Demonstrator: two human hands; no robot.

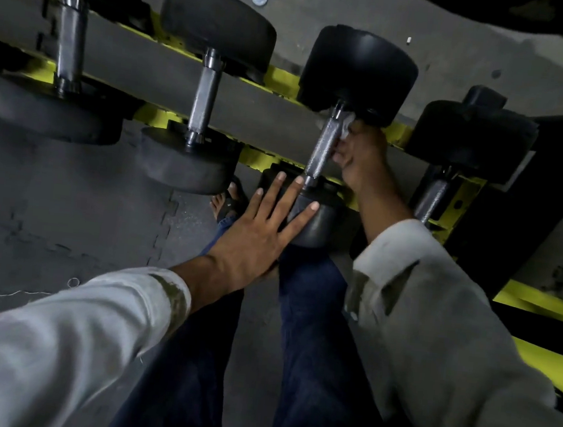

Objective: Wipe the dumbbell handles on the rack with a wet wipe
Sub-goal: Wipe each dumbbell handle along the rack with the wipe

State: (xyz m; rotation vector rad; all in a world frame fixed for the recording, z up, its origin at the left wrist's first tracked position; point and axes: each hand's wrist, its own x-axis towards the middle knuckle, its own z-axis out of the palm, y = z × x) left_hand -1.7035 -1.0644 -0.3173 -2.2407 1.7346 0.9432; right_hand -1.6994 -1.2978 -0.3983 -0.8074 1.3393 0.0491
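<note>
Several black dumbbells with knurled steel handles lie across a yellow rack point(279, 75). On the third dumbbell from the left, my right hand point(358, 152) holds a white wet wipe point(345, 125) against the upper right side of the handle point(324, 145), just below the far head point(359, 69). My left hand point(265, 225) lies flat with fingers spread on that dumbbell's near head point(317, 223). The handles of the two dumbbells to the left point(70, 38) point(206, 97) are bare, as is the one on the right point(433, 197).
Below the rack is a grey rubber tile floor point(67, 210). My legs in dark trousers and a sandalled foot point(227, 203) stand close to the rack. Black and yellow frame bars point(540, 300) run down the right side.
</note>
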